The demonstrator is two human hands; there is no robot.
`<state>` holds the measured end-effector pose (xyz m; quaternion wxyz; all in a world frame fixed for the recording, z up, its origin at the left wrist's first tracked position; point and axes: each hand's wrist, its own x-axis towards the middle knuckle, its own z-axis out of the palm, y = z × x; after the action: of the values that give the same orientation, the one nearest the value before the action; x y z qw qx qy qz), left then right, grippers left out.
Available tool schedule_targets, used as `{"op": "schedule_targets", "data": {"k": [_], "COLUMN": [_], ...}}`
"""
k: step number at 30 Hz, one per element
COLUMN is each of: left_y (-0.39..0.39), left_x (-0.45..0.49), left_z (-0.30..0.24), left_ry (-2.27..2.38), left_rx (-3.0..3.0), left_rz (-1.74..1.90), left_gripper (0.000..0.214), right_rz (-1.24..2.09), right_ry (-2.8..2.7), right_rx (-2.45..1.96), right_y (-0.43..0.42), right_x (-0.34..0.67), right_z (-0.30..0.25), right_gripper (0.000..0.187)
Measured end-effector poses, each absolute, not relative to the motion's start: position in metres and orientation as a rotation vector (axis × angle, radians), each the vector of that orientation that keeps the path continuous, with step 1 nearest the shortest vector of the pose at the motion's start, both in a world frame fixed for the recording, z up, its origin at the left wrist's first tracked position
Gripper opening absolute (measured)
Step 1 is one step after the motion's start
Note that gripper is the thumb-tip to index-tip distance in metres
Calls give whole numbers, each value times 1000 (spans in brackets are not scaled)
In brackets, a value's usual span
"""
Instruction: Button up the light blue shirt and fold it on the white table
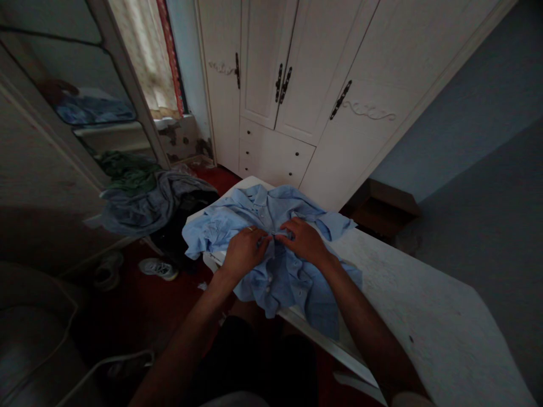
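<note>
A light blue button-up shirt (280, 282) lies spread on a white table, collar at the far end, its lower part hanging over the near edge. Upper buttons look fastened below the collar; the lower front is parted, with buttons showing along one side. My left hand (248, 249), wearing a ring, pinches the front edge at mid-chest. Close beside it, my right hand (303, 240) grips the opposite front edge with bent fingers. Both sets of fingertips nearly meet at the front opening. Whether a button sits between them is too small to tell.
The white table (407, 282) stretches to the right. Behind it stands a white wardrobe (271, 68) with drawers. Piled clothes (144, 198) lie at the left beside a mirror (93, 85). A sneaker (158, 269) rests on the red floor, and a brown box-like unit (384, 206) stands at the back right.
</note>
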<state>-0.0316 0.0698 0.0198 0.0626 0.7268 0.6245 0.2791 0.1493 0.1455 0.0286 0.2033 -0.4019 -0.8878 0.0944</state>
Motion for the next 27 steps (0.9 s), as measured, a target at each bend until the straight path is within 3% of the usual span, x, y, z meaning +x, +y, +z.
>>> {"op": "schedule_targets", "data": {"k": [5, 8, 17, 21, 27], "left_y": [86, 89, 103, 113, 127], "left_x": [-25, -26, -18, -8, -6], "left_z": [6, -3, -5, -4, -14], "left_ry": [1888, 1951, 2045, 1974, 1705], "left_rx": [2274, 2172, 1959, 1890, 1691], "left_rz": [797, 693, 857, 1018, 1181], "left_gripper": [25, 24, 47, 35, 20], "right_rz": [124, 185, 932, 1210, 1280], "right_ry": [-2831, -2803, -1998, -1761, -1783], "right_rx": [-1146, -1168, -1083, -1074, -1065], "right_y": [168, 178, 182, 186, 191], "right_x": [120, 121, 144, 147, 152], "right_z": [24, 17, 3, -5, -15], "right_gripper": [12, 13, 19, 27, 26]}}
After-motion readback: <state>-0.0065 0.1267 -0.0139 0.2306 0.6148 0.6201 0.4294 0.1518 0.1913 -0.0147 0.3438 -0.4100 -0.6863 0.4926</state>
